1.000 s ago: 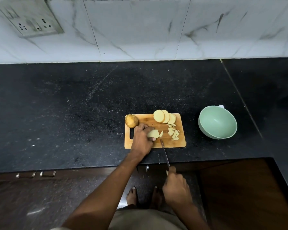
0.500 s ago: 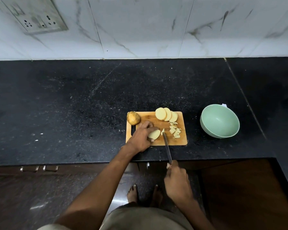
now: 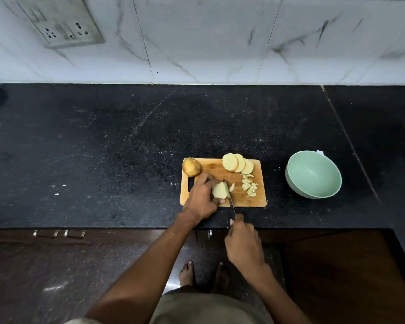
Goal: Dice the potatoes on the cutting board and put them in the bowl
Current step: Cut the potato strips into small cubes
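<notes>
Left hand pins slice on board; right hand grips knife — bowl at 3 o'clock; best keep fingertips curled back, strokes straight down

The light is dim and soft where you stand. The white wall beyond your left hand looks brightest. Straight lines bend near the picture's edges.

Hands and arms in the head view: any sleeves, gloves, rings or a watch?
None visible. The left hand and right hand are bare, and both forearms are uncovered to the frame edge. No rings, watch or wristband can be made out.
</notes>
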